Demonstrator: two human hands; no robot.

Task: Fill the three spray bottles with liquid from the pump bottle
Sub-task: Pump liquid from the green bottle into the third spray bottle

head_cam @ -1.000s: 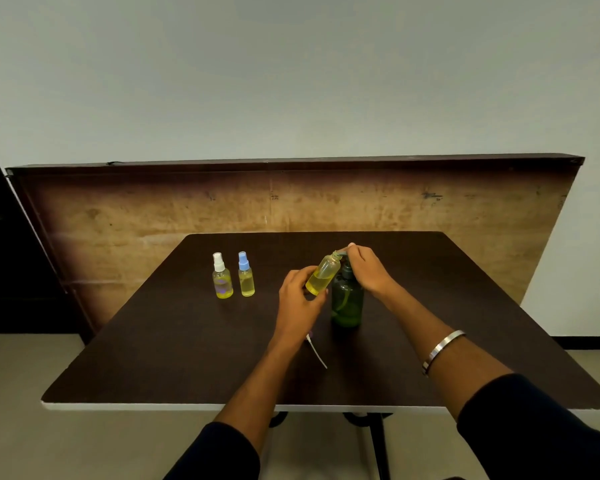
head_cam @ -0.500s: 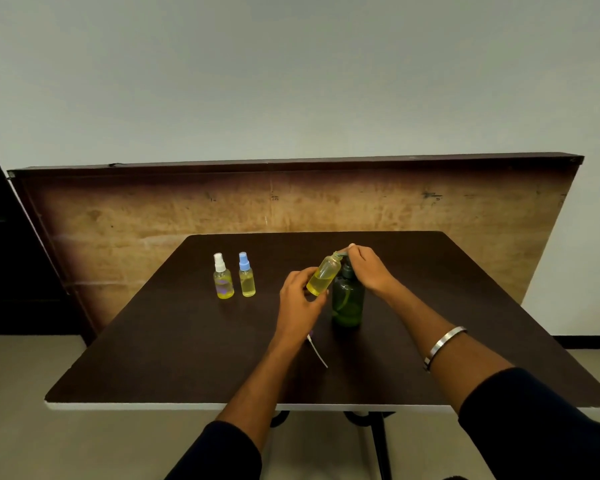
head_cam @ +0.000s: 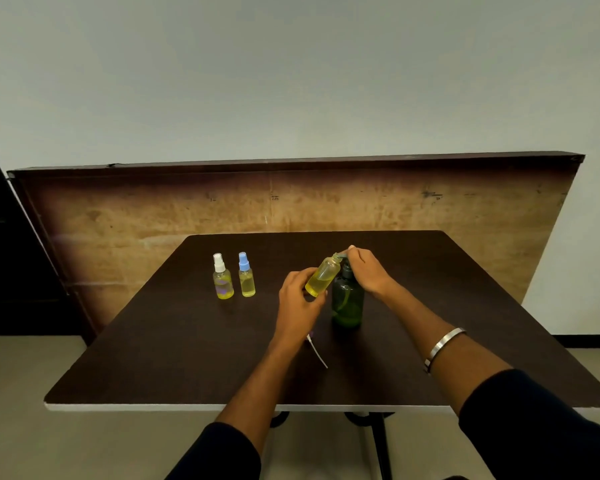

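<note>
Left hand (head_cam: 300,299) gripping small open bottle (head_cam: 323,280) by its body, tilted at pump bottle (head_cam: 347,299) spout; right hand (head_cam: 368,271) pressing pump; bottle likely light, slippery if wet

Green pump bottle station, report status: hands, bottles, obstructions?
Left hand holds tilted clear bottle of yellow liquid at spout. Right hand on green pump bottle head. Two capped spray bottles stand aside; nothing obstructing.

Open bottle (head_cam: 323,276) tilted at pump (head_cam: 343,253)
</note>
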